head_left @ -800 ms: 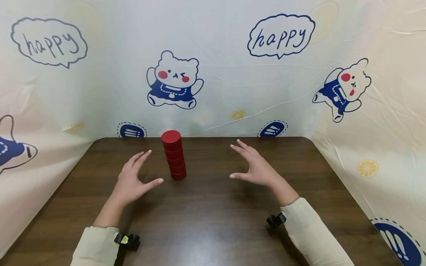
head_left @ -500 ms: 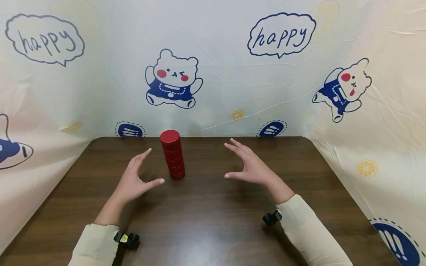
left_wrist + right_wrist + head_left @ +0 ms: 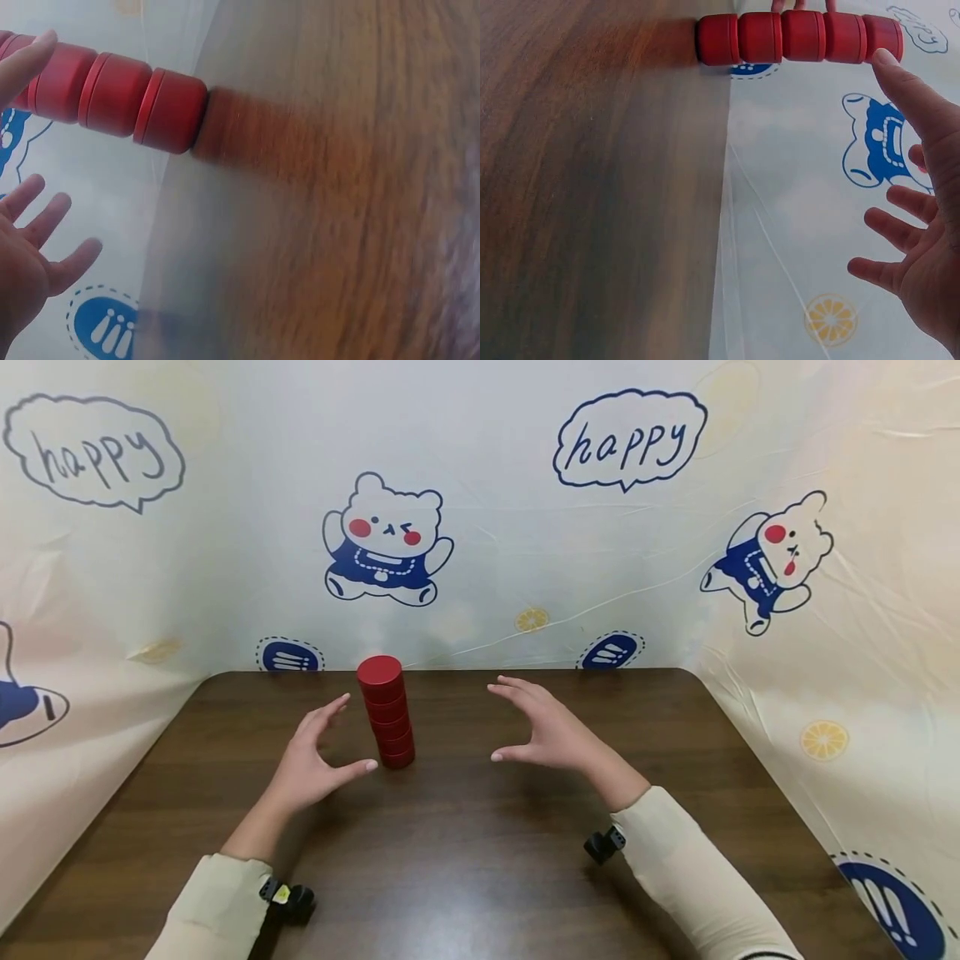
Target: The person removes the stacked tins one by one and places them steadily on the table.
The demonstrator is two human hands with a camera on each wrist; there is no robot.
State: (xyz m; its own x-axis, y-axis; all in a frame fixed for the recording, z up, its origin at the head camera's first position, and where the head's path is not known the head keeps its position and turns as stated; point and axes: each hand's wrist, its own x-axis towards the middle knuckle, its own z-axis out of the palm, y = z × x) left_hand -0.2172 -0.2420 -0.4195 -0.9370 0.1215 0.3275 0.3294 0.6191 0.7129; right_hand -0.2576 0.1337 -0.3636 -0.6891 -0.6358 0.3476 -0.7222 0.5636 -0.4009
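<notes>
A stack of several red round blocks [image 3: 388,714] stands upright near the table's far edge, left of centre. Close on its left is the left hand [image 3: 306,768], fingers and thumb spread apart, holding nothing. The right hand [image 3: 543,731] hovers farther off to the right of the stack, also spread and holding nothing. In the left wrist view the red stack [image 3: 120,94] appears beyond the left thumb. The right wrist view shows the red blocks [image 3: 802,36] in a row, the right thumb overlapping the end one in the picture.
The dark wooden table [image 3: 450,852] has rounded far corners. Behind it and at both sides hangs a pale sheet [image 3: 495,527] printed with bears, orange slices and lettering. A small black camera [image 3: 298,903] is worn on the left wrist, another [image 3: 602,845] on the right.
The right hand has moved left, toward the stack. The left hand has come slightly nearer the stack from the left. The stack still stands on the table; the head view has shifted slightly.
</notes>
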